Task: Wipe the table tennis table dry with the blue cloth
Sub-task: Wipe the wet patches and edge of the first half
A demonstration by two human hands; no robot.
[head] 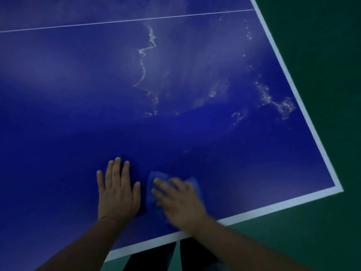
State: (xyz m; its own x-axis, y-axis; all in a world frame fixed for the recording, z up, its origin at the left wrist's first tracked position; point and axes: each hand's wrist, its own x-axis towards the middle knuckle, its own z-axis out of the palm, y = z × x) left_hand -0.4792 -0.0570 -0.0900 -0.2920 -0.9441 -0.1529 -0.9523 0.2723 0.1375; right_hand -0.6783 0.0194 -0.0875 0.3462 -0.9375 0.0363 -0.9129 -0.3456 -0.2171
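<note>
Blue cloth (pixel 152 194), head view: it lies on the table (pixel 68 98) near the front edge, under the right hand (pixel 179 200), whose blurred fingers press flat upon it, spread, not curled. Left hand (pixel 117 192) rests just beside, palm down, fingers straight. Water streaks (pixel 145 61) lie farther out.

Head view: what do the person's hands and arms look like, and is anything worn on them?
The left hand and right hand are bare, no gloves or rings visible. Both forearms are uncovered, no sleeves in view. A thin line crosses the left wrist: band or crease, unclear.
</note>
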